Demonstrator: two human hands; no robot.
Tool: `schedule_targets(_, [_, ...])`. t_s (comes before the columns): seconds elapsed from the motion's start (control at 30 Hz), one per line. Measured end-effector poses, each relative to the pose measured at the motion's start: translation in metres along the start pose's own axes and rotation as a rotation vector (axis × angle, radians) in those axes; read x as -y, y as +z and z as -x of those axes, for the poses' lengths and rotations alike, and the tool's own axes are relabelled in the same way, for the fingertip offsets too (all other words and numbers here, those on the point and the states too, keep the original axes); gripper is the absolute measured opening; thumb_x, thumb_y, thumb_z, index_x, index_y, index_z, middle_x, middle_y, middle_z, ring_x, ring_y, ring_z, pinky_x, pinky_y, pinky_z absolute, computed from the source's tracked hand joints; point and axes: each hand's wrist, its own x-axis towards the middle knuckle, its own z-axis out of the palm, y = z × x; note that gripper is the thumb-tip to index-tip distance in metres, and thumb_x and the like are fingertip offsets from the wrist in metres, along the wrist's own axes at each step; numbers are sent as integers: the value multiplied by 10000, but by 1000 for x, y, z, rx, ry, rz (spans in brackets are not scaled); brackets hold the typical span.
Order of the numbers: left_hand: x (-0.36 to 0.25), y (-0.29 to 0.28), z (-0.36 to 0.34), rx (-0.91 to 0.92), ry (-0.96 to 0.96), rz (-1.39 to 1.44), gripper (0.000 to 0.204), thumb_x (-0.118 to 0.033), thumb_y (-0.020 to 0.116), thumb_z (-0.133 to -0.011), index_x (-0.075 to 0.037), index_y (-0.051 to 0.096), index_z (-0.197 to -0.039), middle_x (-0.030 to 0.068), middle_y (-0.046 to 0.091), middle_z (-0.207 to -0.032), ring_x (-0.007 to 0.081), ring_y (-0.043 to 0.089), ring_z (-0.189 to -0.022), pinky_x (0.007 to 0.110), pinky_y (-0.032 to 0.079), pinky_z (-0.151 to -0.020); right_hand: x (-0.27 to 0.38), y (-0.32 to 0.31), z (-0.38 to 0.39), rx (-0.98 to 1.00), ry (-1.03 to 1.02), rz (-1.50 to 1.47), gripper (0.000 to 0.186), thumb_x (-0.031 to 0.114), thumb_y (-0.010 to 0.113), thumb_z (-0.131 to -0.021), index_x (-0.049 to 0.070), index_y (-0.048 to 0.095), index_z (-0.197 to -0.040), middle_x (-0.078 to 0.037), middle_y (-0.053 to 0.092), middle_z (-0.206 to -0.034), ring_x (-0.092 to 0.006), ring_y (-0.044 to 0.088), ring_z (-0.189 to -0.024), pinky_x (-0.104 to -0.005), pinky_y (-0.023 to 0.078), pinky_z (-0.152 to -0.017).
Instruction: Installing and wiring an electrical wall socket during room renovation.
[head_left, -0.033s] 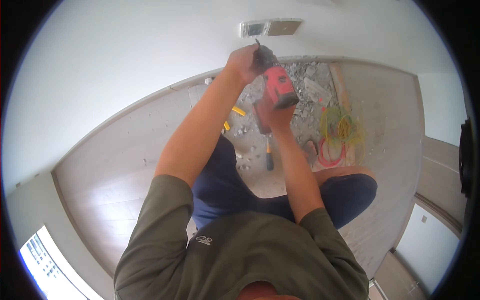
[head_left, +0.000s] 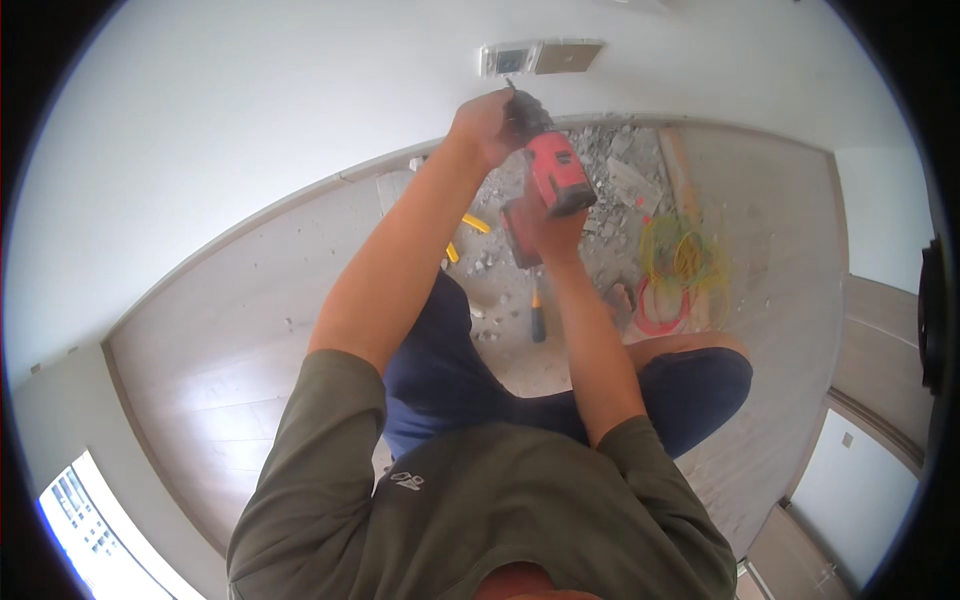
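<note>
Red-and-black cordless drill [head_left: 560, 170] is hanging between both hands, off the floor [head_left: 220, 350], near the strip of rubble [head_left: 602, 150] lining the floor's wall-side edge. Its long axis is slanting from the blunt rear end up-left toward the wall [head_left: 300, 110]; thin bit [head_left: 511, 85] is pointing at the lower edge of the uncovered wall box [head_left: 509, 61], left of a beige cover plate [head_left: 570, 57]. Tip is showing just beside that edge; touching or apart, cannot tell. Left hand [head_left: 487, 125] is the nearer to the box, its grip clasping the dark chuck end [head_left: 533, 112] from the left. Right hand [head_left: 555, 232] is lying farther back, grip wrapping the handle under the drill's body, beside the red battery pack [head_left: 519, 232]; most fingers are hiding from view. Left forearm [head_left: 390, 255] is reaching up and rightward, right forearm [head_left: 597, 330] rising up-left, both converging on the drill. Orange-and-black-handled hand tool [head_left: 538, 320] is lying on the floor below the battery pack, coiled wires [head_left: 688, 260] to the right.
</note>
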Motion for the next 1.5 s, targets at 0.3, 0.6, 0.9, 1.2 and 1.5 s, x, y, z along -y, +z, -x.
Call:
schedule_targets(0.3, [-14,-2,0,-84,94,-139,220,-64,426,-929,44,503,-1104,196,598,-1086,298,599,-947,457,524,-808,-6,23,1,210,243,-362,386,99,632,-848,85,528,-1219,-131,630,-1119,-314,615,-1046,-379,488,-879])
schedule_targets(0.6, [-22,-15,-9,-34,147,-170,283,-79,384,-978,71,465,-1204,209,577,-1150,323,586,-1015,480,533,-836,-1,30,-13,261,315,-500,344,66,590,-853,77,535,-1192,-148,613,-1106,-344,602,-1027,-378,489,-869])
schedule_targets(0.9, [-27,6,3,-133,167,-388,288,-91,440,-966,71,502,-1196,173,626,-1089,266,621,-939,448,539,-799,-7,38,-11,312,224,-461,308,93,623,-837,60,561,-1136,-118,622,-1039,-284,615,-978,-355,488,-864])
schedule_targets(1.2, [-23,-6,-1,-272,244,-354,265,-113,483,-948,14,587,-1155,69,627,-1006,172,578,-828,350,501,-684,22,25,-19,393,439,-786,291,154,641,-832,56,573,-1097,-84,609,-962,-224,602,-916,-344,468,-876])
schedule_targets(1.5, [-22,-8,-9,-208,217,-374,241,-92,459,-954,41,571,-1120,149,626,-1064,228,617,-903,399,540,-757,7,38,0,252,169,-324,288,112,622,-823,91,598,-1109,-121,622,-1055,-309,606,-987,-397,494,-863])
